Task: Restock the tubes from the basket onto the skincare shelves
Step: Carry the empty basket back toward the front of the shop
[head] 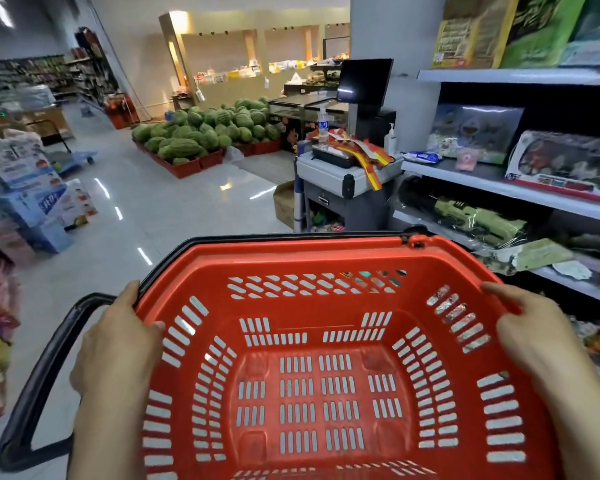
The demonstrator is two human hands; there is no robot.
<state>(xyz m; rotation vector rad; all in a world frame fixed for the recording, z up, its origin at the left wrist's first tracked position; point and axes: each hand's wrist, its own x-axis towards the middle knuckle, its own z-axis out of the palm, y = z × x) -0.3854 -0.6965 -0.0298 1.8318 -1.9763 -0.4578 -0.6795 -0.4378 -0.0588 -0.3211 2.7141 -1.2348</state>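
Note:
I carry a red slotted plastic basket (326,258) in front of me, and its inside shows nothing in it. My left hand (115,344) grips the basket's left rim, thumb over the edge. My right hand (541,337) grips the right rim the same way. A black handle (39,382) hangs down off the basket's left side. No tubes show anywhere in view.
Shelves (513,188) with boxed toys run along the right. A checkout counter (340,174) with a screen stands ahead on the right. A pile of watermelons (205,133) lies in red trays ahead. Stacked boxes (39,202) line the left, with glossy floor between.

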